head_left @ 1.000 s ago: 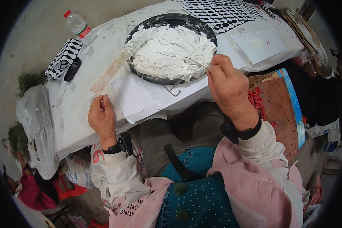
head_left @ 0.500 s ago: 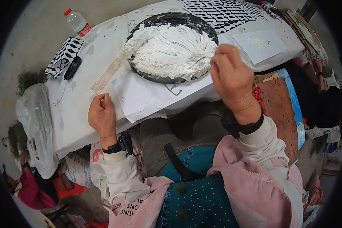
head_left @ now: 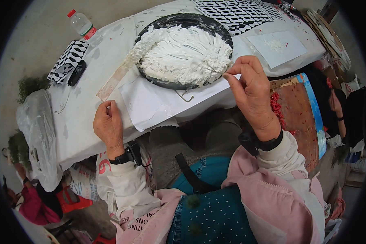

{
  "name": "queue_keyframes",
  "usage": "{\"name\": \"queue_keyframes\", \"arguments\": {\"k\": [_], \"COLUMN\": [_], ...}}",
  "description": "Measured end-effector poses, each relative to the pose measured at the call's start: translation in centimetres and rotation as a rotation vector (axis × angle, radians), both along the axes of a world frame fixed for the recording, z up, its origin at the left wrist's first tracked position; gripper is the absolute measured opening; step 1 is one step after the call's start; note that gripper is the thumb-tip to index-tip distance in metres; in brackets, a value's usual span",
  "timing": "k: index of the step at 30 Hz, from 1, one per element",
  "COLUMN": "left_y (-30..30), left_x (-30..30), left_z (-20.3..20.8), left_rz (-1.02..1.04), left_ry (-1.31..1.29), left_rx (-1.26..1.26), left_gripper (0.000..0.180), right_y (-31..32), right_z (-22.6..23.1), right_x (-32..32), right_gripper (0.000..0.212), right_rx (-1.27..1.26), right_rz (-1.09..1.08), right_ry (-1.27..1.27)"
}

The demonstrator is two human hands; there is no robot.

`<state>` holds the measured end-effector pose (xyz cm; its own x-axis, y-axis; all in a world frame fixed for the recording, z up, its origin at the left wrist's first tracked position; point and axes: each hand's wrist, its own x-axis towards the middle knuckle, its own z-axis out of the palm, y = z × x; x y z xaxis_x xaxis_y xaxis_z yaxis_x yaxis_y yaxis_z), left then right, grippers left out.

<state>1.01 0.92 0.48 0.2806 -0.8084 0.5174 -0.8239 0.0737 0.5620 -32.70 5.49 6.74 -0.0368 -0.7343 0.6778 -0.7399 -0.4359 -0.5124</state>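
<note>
A round black tub [head_left: 177, 18] on the table is heaped with white paste [head_left: 183, 53], its surface streaked and ridged. My right hand [head_left: 251, 93] is closed in a pinch on a thin wire-like stem [head_left: 216, 70], whose far end touches the paste at the tub's right side. Resting by the table's near edge, my left hand [head_left: 108, 126] has its fingers pressed together; what they hold, if anything, is hidden. Just beyond its fingertips lies the end of a translucent flat strip [head_left: 114, 82], smeared with paste where it leans on the tub. A bent wire hook [head_left: 186, 97] lies on white paper [head_left: 144, 107] below the tub.
A red-capped bottle [head_left: 84, 27], a patterned pouch [head_left: 68, 59] and a black device [head_left: 77, 73] sit at left. Far right is a sheet with white bits [head_left: 276, 48]. Beside my right wrist, a brown board [head_left: 301, 118] carries red beads [head_left: 275, 106]. Other people are at both sides.
My right hand has turned and its fingers have opened out into a pinch, so the thin stem now shows. At far right, another person's arm has shifted. My left hand has hardly moved.
</note>
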Motion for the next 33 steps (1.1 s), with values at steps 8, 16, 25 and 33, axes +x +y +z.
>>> {"name": "queue_keyframes", "arguments": {"k": [8, 16, 25, 33], "left_y": [0.1, 0.1, 0.1, 0.1], "left_x": [0.1, 0.0, -0.1, -0.1], "left_z": [0.0, 0.1, 0.2, 0.2], "left_rz": [-0.006, -0.002, 0.002, -0.004], "left_ry": [-0.008, -0.026, -0.028, -0.015], "left_rx": [0.005, 0.005, -0.005, -0.001], "left_gripper": [0.017, 0.016, 0.015, 0.016], "right_y": [-0.1, 0.0, -0.2, 0.2], "right_z": [-0.4, 0.6, 0.6, 0.9], "right_x": [-0.2, -1.1, -2.1, -1.8], "right_gripper": [0.01, 0.018, 0.027, 0.034], "right_rx": [0.026, 0.287, 0.469, 0.503], "right_rz": [-0.027, 0.306, 0.591, 0.686], "right_ry": [0.037, -1.006, -1.41, -1.517]}}
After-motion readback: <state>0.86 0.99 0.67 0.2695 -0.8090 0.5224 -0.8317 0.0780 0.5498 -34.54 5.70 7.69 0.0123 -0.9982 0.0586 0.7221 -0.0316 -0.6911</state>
